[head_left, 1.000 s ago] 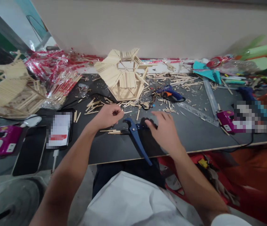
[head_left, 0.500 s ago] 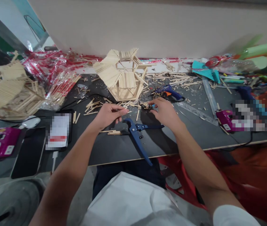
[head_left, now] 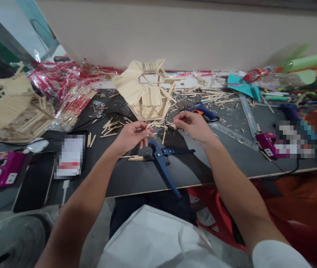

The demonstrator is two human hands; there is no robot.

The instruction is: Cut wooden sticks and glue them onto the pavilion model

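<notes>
My left hand [head_left: 132, 137] pinches a short wooden stick [head_left: 148, 127] above the dark tabletop. To its right, my right hand [head_left: 193, 125] has thumb and fingertips drawn together; whatever may be between them is too small to make out. Just below both hands lies a blue-handled cutter [head_left: 162, 160], its jaw pointing left. Beyond them stands a model built of wooden sticks [head_left: 151, 97], with flared panels and an open frame. A blue glue gun [head_left: 205, 111] rests behind my right hand. Cut stick pieces [head_left: 110, 127] are scattered around the model's base.
At left are another stick model [head_left: 10, 104], wrapped sticks [head_left: 74, 106], a lit phone [head_left: 70, 154], a dark phone [head_left: 34, 182] and a purple power socket [head_left: 4, 169]. A clear ruler [head_left: 235, 136] and a second purple socket [head_left: 266, 143] lie at right.
My right hand has moved slightly left and up, its fingers coming together from a more spread pose. The left hand's fingers have shifted, and its stick now shows tilted upward.
</notes>
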